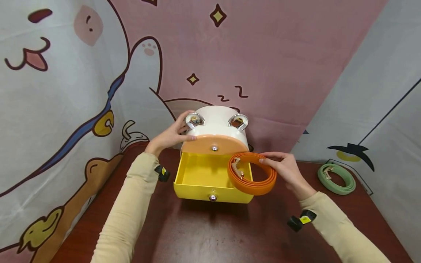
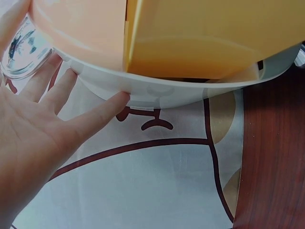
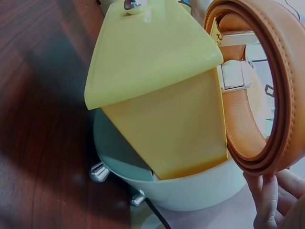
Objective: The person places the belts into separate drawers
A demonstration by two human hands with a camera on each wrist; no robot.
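Note:
A white, rounded drawer box (image 1: pixel 217 114) with two shiny round eye-like knobs stands against the backdrop. Its peach upper drawer (image 1: pixel 227 144) is closed, while the yellow lower drawer (image 1: pixel 197 171) is pulled out, with nothing lying in the visible part of it. My left hand (image 1: pixel 169 134) rests on the box's left side, its fingers spread and fairly straight against the white shell in the left wrist view. With thumb and fingers my right hand (image 1: pixel 286 166) pinches a coiled orange belt (image 1: pixel 254 188). That coil hangs over the yellow drawer's right edge, its gold buckle (image 1: pixel 237 168) facing inward.
A coiled green belt (image 1: pixel 337 189) lies on the dark red table (image 1: pixel 210 233) at the far right. Behind the box hangs a printed cloth backdrop (image 1: pixel 269 73). A dark cable (image 3: pixel 157 213) runs out beside the box's small metal feet in the right wrist view.

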